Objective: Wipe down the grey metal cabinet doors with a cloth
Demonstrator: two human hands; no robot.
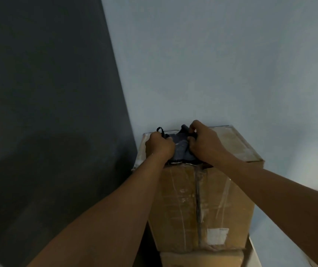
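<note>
A second cardboard box [202,259] shows at the bottom edge, beneath a taped cardboard box [218,199] that bears a white label [217,236] near its lower right corner. Two bare forearms reach up over the taped box's front face to its top. There, at the front left corner of the top, the left hand [160,144] and the right hand [204,143] both grip a bunched dark cloth [181,149], fingers curled tight into the fabric, with the cloth lying between them on the box top. Just left of the boxes stands the dark grey metal cabinet [48,93]; a pale blue wall [221,64] rises behind.
</note>
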